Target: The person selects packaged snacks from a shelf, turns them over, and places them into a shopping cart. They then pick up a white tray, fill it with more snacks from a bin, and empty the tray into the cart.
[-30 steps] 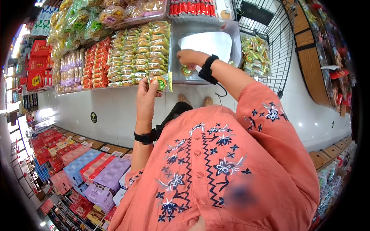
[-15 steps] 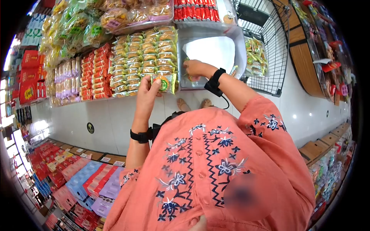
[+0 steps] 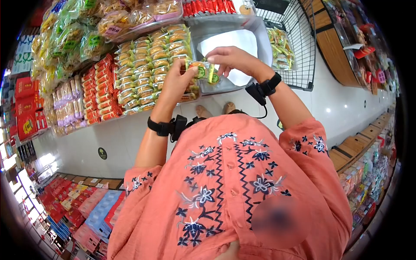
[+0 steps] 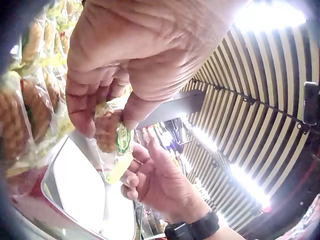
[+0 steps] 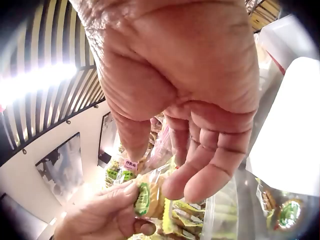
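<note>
My left hand (image 3: 175,82) pinches a clear-wrapped pastry (image 3: 197,69) between thumb and fingers. The pastry is golden brown, with a round green label and a yellow-green wrapper edge. Close to that edge, my right hand (image 3: 236,63) is held over the grey bin (image 3: 221,89). In the right wrist view, its thumb and fingers are parted and loosely bent, with fingertips right at the wrapper edge. A second wrapped pastry (image 5: 287,212) with a green label lies in the bin, by a white sheet (image 5: 290,130).
Rows of wrapped pastries (image 3: 151,65) fill the display left of the bin. Red-wrapped snacks (image 3: 99,89) lie farther left. Bagged goods (image 3: 71,37) are piled behind. A wire cart (image 3: 297,56) holding a bag of green-labelled packets (image 3: 279,50) stands at the right.
My left hand has moved up and right with its pastry, over the bin's near corner. My right hand has lifted from low in the bin and shifted toward that pastry.
</note>
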{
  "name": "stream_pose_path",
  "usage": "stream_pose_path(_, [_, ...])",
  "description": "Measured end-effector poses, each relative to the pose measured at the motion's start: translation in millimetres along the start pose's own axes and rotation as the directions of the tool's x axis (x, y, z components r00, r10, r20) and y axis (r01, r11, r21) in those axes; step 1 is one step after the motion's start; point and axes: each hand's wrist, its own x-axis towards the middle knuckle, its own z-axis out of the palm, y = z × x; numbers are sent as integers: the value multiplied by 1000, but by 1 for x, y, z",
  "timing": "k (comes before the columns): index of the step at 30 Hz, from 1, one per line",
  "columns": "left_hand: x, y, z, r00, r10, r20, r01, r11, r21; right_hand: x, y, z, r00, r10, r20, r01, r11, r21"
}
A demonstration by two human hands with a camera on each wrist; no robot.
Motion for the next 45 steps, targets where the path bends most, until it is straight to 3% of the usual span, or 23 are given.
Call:
stream_pose_path(7, [18, -7, 18, 996, 0, 92, -9, 995, 101, -3, 30, 4, 1000, -6, 18, 7, 997, -78])
stream_pose_path(10, [19, -13, 17, 974, 222, 37, -223, 928, 298, -6, 32, 5, 998, -7, -58, 1, 995, -103])
stream_pose_path(11, [18, -14, 15, 972, 234, 9, -225, 926, 302, -8, 32, 4, 996, -1, -89, -10, 993, -121])
stream_pose_path(14, [1, 7, -2, 976, 209, -68, -182, 943, 279, 9, 71, -7, 964, -186, -189, 23, 771, -637])
stream_pose_path(17, [-15, 7, -8, 979, 184, -92, -163, 967, 197, 20, 96, 0, 949, -287, -128, 91, 642, -762])
stream_pose_path(21, [-32, 4, -11, 984, 155, -93, -138, 976, 167, 31, 98, 24, 974, -194, -120, -22, 447, -894])
stream_pose_path(25, [-40, -6, -15, 982, 141, -124, -124, 983, 136, 46, 111, 35, 990, -112, -83, -36, 367, -930])
stream_pose_path(31, [-44, -21, -22, 969, 187, -161, -159, 972, 171, 53, 120, 37, 998, -38, -55, -37, 359, -933])
stream_pose_path(37, [-53, -12, -26, 968, 160, -195, -123, 974, 193, 30, 106, 39, 927, -317, -202, -73, 374, -925])
stream_pose_path(41, [-55, -11, -23, 974, 160, -162, -115, 959, 257, 24, 100, 42, 964, -229, -132, -36, 382, -924])
stream_pose_path(45, [-49, -10, -12, 974, 191, -118, -166, 967, 191, 30, 94, 50, 983, -34, -180, -149, 420, -895])
